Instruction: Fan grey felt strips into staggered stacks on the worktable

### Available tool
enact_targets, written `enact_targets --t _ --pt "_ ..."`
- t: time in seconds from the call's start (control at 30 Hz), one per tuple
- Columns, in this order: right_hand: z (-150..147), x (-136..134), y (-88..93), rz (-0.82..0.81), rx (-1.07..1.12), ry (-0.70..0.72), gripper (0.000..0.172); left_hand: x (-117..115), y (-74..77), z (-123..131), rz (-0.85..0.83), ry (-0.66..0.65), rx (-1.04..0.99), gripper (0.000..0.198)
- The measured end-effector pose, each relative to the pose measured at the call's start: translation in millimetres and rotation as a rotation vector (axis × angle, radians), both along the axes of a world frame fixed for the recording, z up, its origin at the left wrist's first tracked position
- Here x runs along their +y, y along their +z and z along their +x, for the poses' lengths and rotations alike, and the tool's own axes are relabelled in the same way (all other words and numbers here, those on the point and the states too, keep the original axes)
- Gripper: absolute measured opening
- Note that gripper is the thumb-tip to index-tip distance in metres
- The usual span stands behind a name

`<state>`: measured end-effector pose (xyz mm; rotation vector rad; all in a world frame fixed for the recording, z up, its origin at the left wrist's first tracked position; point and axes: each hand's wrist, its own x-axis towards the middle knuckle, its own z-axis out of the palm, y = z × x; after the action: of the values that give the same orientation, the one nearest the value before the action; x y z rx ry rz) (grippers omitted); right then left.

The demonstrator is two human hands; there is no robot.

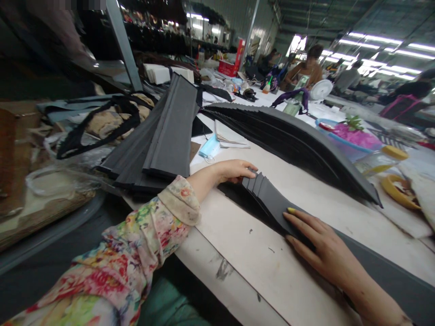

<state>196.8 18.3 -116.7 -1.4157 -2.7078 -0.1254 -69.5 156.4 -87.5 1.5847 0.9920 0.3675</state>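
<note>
My left hand (234, 171) is closed on the near end of a stack of dark grey fabric strips (272, 197), whose layered ends fan out slightly in steps. The fingertips rest on top of that end, and the thumb is hidden. My right hand (319, 240) lies over the same strips farther along, fingers stretched out across the upper surface and edge. The strips bend upward a little between the hands and run off toward the lower right. Under them is a pale work table (244, 240).
Grey folded strips (173, 131) are piled beyond my left forearm. A long curved stack of dark strips (292, 136) lies across the table. Near it are a blue face mask (210, 146), a notebook (231, 134), a yellow bowl (401, 192) and a yellow-lidded jar (384, 160). A person (306, 70) sits farther back.
</note>
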Motion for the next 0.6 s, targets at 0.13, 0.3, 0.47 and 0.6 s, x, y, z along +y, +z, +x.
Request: enact_targets --t 0.13,0.3,0.47,0.6 --pt "-2 1 -2.7 0.049 0.008 -0.017 0.056 -1 1.7 2 -0.023 0.05 -0.019 0.041" --pt "-2 1 -3.0 0.048 -0.028 0.042 0.053 5 -5.8 -2 0.158 0.027 0.203 0.046" --pt "2 1 -1.1 0.054 -0.042 0.049 0.054 11 -17.8 -2 0.204 -0.008 0.184 0.049" --pt "7 1 -0.7 0.057 -0.048 0.039 0.056 11 -22.5 2 0.277 -0.01 0.223 0.046"
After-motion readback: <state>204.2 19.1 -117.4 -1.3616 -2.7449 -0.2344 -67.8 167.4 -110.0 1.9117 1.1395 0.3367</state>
